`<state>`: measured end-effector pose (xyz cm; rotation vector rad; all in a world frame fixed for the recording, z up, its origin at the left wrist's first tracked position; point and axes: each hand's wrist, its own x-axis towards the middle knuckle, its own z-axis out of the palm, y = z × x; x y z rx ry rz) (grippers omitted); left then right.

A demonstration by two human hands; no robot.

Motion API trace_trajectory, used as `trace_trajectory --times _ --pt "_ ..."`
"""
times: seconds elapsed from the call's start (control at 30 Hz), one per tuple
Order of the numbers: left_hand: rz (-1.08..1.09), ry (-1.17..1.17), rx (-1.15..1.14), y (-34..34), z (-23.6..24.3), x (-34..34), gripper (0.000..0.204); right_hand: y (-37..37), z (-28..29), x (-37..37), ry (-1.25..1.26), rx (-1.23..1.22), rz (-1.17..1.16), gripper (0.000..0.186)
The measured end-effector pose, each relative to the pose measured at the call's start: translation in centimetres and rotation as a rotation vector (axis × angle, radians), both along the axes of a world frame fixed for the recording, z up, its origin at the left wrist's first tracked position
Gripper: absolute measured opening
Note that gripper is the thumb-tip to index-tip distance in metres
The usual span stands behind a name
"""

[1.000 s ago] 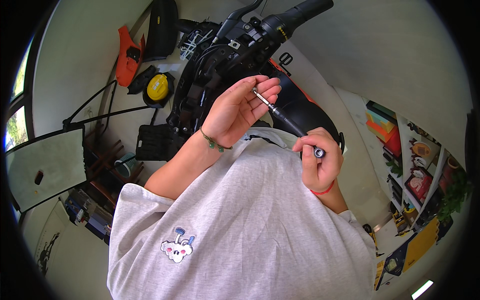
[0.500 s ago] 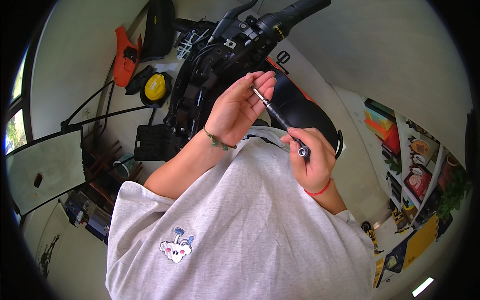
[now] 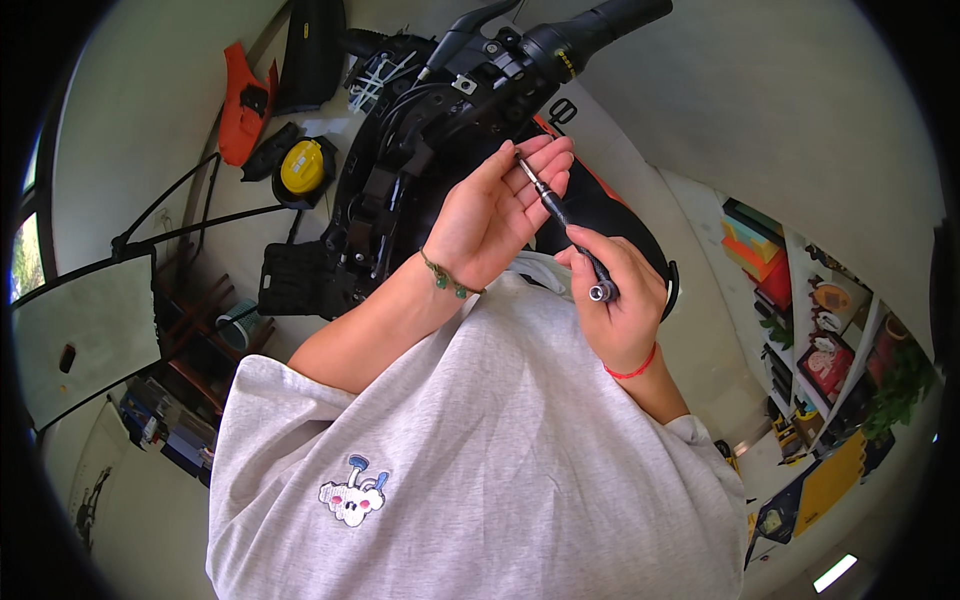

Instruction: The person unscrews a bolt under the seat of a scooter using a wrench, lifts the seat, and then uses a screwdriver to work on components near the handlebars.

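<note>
My right hand is closed round the black handle of a screwdriver, which has a round socket-like end toward me. Its bright metal shaft slants up and left to my left hand. That hand is turned palm up. Thumb and index finger come together at the driver's tip, on something small and dark that I cannot make out; the other fingers are loosely curved beside the shaft. Just beyond both hands stands a partly stripped scooter, with its black handlebar grip, cables and inner parts showing.
Left of the scooter lie an orange panel, a dark panel and a yellow round thing in a black holder. A black tool case sits lower left. Shelves with boxes and plants line the right side. The black seat is behind my hands.
Both hands and the screwdriver have shifted slightly; my left hand has moved a little right and up. The driver's tip stays at my left thumb and index finger.
</note>
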<state>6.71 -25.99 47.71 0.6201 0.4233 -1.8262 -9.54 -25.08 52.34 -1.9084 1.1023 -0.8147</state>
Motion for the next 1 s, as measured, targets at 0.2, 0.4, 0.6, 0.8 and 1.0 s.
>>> trace_trajectory --times 0.2,0.4,0.6,0.8,1.0 --pt "0.133 0.120 -0.032 -0.2 -0.9 0.2 0.039 -1.1 -0.2 1.0 -0.015 -0.014 -0.005 0.025" --pt "0.206 0.205 -0.033 -0.3 -1.7 0.0 0.040 -1.7 0.1 2.0 0.040 -0.009 -0.014 0.023" --pt "0.137 0.137 -0.028 -0.3 -1.7 0.5 0.041 -2.1 0.4 2.9 0.075 -0.065 -0.005 0.023" --pt "-0.313 -0.279 -0.102 1.7 0.9 2.5 0.039 -2.9 0.4 3.4 0.131 -0.160 0.026 0.022" --pt "-0.355 -1.440 -0.624 -1.6 5.0 10.5 0.023 -3.4 0.7 3.9 0.116 -0.155 0.036 0.025"
